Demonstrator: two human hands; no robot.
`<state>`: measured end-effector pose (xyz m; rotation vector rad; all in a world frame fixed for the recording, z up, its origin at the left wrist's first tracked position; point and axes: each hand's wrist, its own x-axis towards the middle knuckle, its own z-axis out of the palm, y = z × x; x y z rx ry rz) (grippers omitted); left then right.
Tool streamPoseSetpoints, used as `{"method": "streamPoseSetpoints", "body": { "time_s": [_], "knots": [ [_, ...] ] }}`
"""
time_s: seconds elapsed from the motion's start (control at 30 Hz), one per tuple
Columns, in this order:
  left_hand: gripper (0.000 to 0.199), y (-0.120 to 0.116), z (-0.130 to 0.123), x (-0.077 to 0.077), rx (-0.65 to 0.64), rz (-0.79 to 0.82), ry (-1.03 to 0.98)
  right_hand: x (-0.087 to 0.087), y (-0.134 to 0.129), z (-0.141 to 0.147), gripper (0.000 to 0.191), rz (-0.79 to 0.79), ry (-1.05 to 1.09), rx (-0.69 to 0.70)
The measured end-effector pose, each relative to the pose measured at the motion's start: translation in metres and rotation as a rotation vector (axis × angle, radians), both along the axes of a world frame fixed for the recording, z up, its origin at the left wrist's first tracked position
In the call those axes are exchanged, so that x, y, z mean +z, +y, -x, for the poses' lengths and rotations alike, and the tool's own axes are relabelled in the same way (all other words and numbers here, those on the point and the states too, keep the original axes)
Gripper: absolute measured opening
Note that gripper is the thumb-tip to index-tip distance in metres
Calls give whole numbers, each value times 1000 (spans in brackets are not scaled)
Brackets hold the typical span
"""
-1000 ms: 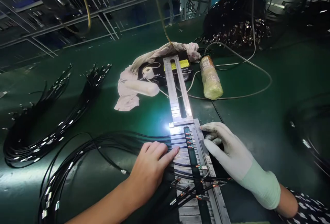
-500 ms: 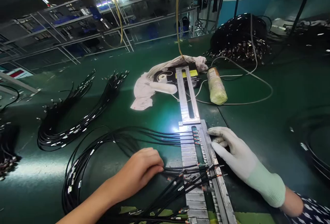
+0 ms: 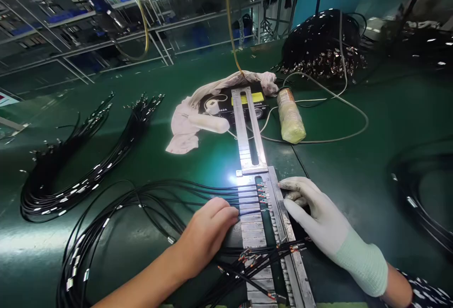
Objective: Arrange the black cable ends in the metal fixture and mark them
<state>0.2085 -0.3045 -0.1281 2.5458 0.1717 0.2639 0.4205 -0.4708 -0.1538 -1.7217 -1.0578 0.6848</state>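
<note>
My left hand [image 3: 211, 230], bare, pinches a black cable [image 3: 249, 212] at the left edge of the slotted metal fixture [image 3: 253, 235]. Several cables lie across the fixture above it, their wired ends in its slots. My right hand [image 3: 318, 213], in a white glove with a pale green cuff, rests its curled fingers against the fixture's right rail [image 3: 283, 209]; nothing can be made out in its grip. Loose cable ends [image 3: 247, 256] cross the fixture lower down.
Cable bundles [image 3: 88, 180] lie at the left, and a large black pile [image 3: 322, 38] stands at the back right. Beyond the fixture are a black box [image 3: 260, 112], a pinkish cloth [image 3: 182, 128] and a wrapped bottle [image 3: 292, 119]. A coiled cable [image 3: 417, 209] lies far right.
My left hand has moved up and right along the fixture, bringing a cable into line below the others. My right hand stays at the rail. The view has shifted slightly.
</note>
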Motion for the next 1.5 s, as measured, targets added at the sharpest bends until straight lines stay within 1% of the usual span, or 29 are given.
{"method": "streamPoseSetpoints", "body": {
  "time_s": [0.07, 0.13, 0.27, 0.43, 0.53, 0.6, 0.73, 0.77, 0.83, 0.87, 0.93, 1.03, 1.1, 1.13, 1.2, 1.27, 1.37, 1.43, 1.5],
  "knots": [
    [26, 6, 1, -1, -14, -1, -17, 2, 0, 0, 20, 12, -4, 0],
    [32, 12, 1, 0, -52, -34, 13, 3, 0, -1, 19, 24, -20, -6],
    [35, 16, -3, 5, -115, -75, 66, 4, 1, -2, 20, 33, -44, -1],
    [38, 19, -11, 13, -180, -61, 139, 4, 2, -1, 20, 32, -40, -14],
    [39, 20, -14, 13, -199, -40, 146, 6, 2, -1, 19, 32, -41, -21],
    [39, 18, -13, 10, -172, -85, 106, 6, 2, -1, 19, 39, -43, -19],
    [42, 7, -3, -2, -22, -323, 31, 5, 0, -2, 19, 54, -38, -10],
    [44, 4, 1, -5, -12, -352, 48, 5, 0, -2, 18, 52, -38, -13],
    [46, -1, 5, -10, -19, -362, 98, 5, 1, -2, 19, 64, -66, -23],
    [47, -3, 6, -10, -21, -354, 122, 5, 3, -1, 20, 90, -109, -25],
    [45, -3, 6, -7, -17, -300, 152, 9, 8, 0, 27, 196, -246, -12],
    [40, -1, 8, 10, -6, -83, 173, 18, 19, 2, 39, 361, -418, 7],
    [33, 2, 16, 24, 16, 69, 195, 21, 26, 2, 39, 382, -442, 3],
    [28, 3, 22, 30, 22, 113, 225, 22, 30, 2, 39, 368, -443, -3],
    [18, 5, 34, 39, 32, 132, 313, 21, 35, 1, 38, 332, -438, -12],
    [15, 7, 44, 41, 48, 113, 373, 20, 39, -3, 37, 311, -425, -12],
    [14, 9, 51, 36, 95, 118, 346, 20, 36, -10, 40, 303, -383, 29],
    [15, 9, 51, 32, 116, 125, 317, 22, 26, -14, 42, 295, -341, 81],
    [17, 7, 51, 30, 132, 111, 293, 23, 10, -14, 42, 291, -266, 131]
  ]
}}
